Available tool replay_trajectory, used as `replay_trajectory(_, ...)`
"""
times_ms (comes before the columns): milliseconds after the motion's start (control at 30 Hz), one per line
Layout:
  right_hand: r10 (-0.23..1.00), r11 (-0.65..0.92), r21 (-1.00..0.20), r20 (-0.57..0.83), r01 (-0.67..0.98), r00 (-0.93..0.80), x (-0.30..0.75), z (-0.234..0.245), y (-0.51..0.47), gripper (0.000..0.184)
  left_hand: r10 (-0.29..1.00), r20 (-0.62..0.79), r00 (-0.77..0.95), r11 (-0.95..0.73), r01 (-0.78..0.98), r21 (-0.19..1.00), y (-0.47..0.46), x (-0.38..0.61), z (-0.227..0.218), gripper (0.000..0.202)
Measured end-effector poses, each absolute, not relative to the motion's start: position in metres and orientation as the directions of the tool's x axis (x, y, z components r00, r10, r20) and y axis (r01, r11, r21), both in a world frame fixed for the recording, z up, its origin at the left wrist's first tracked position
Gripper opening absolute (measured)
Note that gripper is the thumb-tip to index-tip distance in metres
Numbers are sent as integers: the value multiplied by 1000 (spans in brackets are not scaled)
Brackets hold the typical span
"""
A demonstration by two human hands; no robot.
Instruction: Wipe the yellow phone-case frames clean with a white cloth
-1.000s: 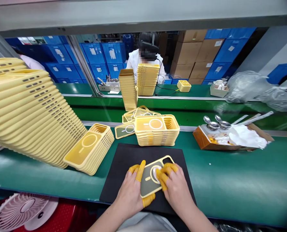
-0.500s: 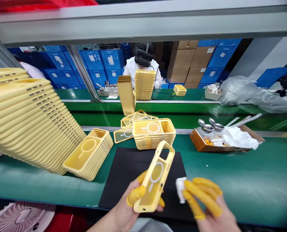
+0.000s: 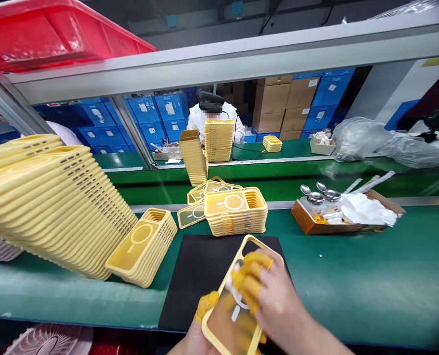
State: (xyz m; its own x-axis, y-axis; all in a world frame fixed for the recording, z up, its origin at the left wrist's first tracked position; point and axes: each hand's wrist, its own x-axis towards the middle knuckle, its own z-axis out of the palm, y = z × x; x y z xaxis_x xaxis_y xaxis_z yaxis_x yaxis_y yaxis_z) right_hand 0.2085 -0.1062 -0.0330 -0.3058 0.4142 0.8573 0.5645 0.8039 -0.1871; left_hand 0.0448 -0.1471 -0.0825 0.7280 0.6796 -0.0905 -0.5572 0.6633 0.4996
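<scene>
Here we are at the desk's [image 3: 356, 286] front edge, and the yellow phone case [image 3: 225, 318] is tilted in our grasp, over the near part of the black mat [image 3: 192, 276]. Our left hand [image 3: 195, 341] grips its lower end, a covered thumb on the left side and yellow fingertips showing past the right. Our right hand [image 3: 273, 291] pinches a white wad [image 3: 230, 282] at the case's face, beside the pale ring; it's blurred, and we cannot tell how hard it presses.

Now for the danger! Push too hard near the top and the case could twist out, since only its lower end is gripped. Being so close to the front edge, a slip might carry it off the desk. A dirty wad could smear the clear panel, or shed lint on it.

Look beyond the mat's far edge: a neat stack of cases [image 3: 237, 217] stands there, with loose cases [image 3: 190, 214] overlapping beside it. And along the left, the tall leaning stack [image 3: 56, 202] looks risky; one elbow bump might send it sliding.
</scene>
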Motion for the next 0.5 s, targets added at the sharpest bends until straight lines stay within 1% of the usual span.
replay_trajectory(33,440,776,-208,855,596,-275,216,-33,-103,12,657,-79,750,675,-538,506,-146,44,-82,61)
replay_trajectory(100,501,737,-308,847,602,-180,231,-32,-100,14,624,-62,779,693,-515,504,-144,42,-81,67)
replay_trajectory(167,554,718,-446,831,534,-50,241,-31,-101,21,619,-50,784,697,-519,495,-143,42,-78,68)
replay_trajectory(200,567,716,-480,823,507,-22,240,-32,-104,23,623,-43,781,695,-527,489,-142,43,-77,68)
replay_trajectory(233,568,717,-484,823,502,-19,236,-33,-108,23,635,-40,771,687,-541,484,-142,44,-76,67)
replay_trajectory(267,560,723,-463,827,512,-43,230,-34,-111,20,661,-44,749,673,-565,477,-142,45,-75,66)
replay_trajectory(333,532,755,-379,831,534,-162,215,-35,-114,17,718,-71,692,641,-619,454,-143,47,-77,65)
replay_trajectory(367,518,767,-342,829,543,-210,210,-34,-113,16,729,-81,679,638,-632,440,-143,46,-79,65)
replay_trajectory(400,510,765,-320,830,559,-224,208,-34,-110,16,720,-81,689,650,-629,427,-142,45,-81,65)
replay_trajectory(433,515,753,-322,831,573,-210,209,-33,-107,16,692,-71,719,674,-607,421,-142,43,-85,67)
replay_trajectory(467,531,746,-353,827,564,-186,213,-32,-103,16,656,-53,753,696,-576,429,-141,40,-88,70)
replay_trajectory(500,554,746,-420,822,516,-133,221,-32,-100,17,628,-32,777,705,-551,446,-140,38,-91,74)
